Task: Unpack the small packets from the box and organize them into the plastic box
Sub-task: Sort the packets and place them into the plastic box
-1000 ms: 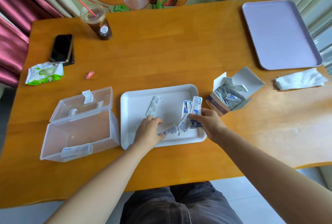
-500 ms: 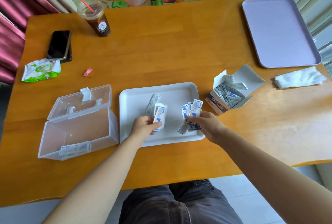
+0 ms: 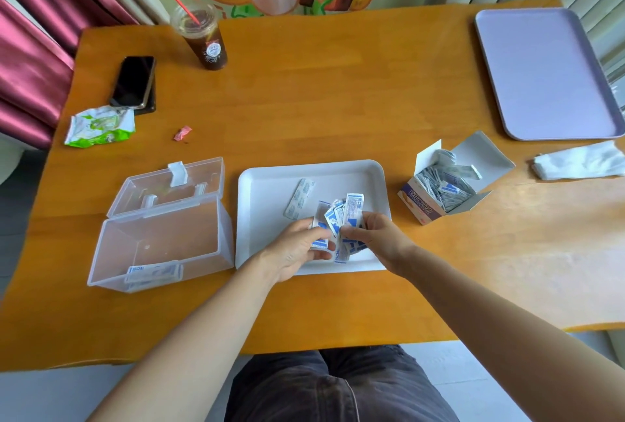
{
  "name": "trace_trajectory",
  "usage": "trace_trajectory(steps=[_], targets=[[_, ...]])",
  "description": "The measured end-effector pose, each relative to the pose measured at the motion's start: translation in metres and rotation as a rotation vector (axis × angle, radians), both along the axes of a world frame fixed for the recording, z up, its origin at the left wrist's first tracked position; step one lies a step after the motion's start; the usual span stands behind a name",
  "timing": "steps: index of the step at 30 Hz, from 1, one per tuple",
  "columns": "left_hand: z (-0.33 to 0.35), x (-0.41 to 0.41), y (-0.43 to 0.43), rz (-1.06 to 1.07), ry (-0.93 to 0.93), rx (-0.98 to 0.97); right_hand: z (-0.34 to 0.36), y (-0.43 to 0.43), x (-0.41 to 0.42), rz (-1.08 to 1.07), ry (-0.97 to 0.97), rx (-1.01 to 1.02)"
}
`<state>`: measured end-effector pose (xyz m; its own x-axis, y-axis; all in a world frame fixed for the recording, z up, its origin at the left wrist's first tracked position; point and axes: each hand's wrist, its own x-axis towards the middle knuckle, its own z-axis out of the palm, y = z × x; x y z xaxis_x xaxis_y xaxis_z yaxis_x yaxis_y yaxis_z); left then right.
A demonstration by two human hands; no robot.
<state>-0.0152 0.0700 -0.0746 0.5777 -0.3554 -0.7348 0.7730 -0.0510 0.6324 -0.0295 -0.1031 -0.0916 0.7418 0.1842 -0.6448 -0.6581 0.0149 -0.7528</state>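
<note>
Over the white tray [image 3: 267,191], my left hand [image 3: 297,249] and my right hand [image 3: 375,239] meet, both holding a bunch of small blue-and-white packets [image 3: 341,218]. One long packet [image 3: 299,199] lies loose on the tray behind them. The clear plastic box [image 3: 162,245] stands open to the left of the tray, with a few packets [image 3: 152,272] lying at its near end. The small cardboard box [image 3: 436,191] sits open to the right of the tray, still holding several packets.
A lilac tray [image 3: 544,73] lies at the far right, a white tissue [image 3: 578,164] below it. At the far left are an iced drink cup [image 3: 203,39], a black phone [image 3: 133,81], a green wrapper [image 3: 99,125] and a pink scrap [image 3: 182,133].
My left hand picked up packets from the tray and moved right, bringing them together with the bunch in my right hand.
</note>
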Motion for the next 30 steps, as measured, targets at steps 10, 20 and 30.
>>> trace_trajectory(steps=[10,20,30], targets=[[-0.003,0.000,0.007,0.107,-0.172,0.260,0.008,0.019,0.010,-0.101,0.052,0.127],[0.013,0.001,0.015,0.177,-0.099,0.193,0.014,0.028,0.018,-0.009,-0.073,0.003],[0.006,-0.002,0.007,0.370,-0.156,0.287,0.019,0.042,0.009,-0.195,0.057,0.142]])
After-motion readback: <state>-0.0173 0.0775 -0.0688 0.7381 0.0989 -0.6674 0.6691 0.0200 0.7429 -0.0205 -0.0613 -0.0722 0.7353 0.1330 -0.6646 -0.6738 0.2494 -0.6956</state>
